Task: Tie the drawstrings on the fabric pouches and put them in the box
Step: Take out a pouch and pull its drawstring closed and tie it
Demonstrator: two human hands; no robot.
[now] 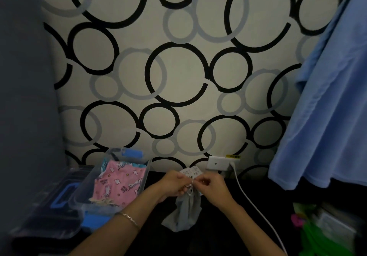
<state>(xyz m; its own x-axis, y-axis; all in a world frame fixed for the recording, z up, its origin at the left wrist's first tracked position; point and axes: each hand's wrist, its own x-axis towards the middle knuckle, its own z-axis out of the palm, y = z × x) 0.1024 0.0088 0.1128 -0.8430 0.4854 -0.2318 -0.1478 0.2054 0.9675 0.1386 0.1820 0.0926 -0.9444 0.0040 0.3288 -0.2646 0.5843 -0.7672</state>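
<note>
Grey fabric pouch [185, 212] hangs over the dark table [228, 226], centre foreground, its printed top [190, 171] bunched up between both hands. Left hand [173, 184] — fingers curled, pinching the drawstring [189, 188] at the pouch neck. Right hand [211, 186] likewise curled, pinching the string from the other side; the fingertips of both nearly meet. Clear plastic box [117, 180] sits to the left, a pink unicorn-print pouch [119, 184] inside. Box lid [49, 206] lies further left. White cable [256, 208] runs along the right.

- Yellow sticker [233, 156] above the wall socket [217, 163], just beyond the right hand [212, 188]: dark marks, too small to read.
- No text anywhere is legible.
</note>
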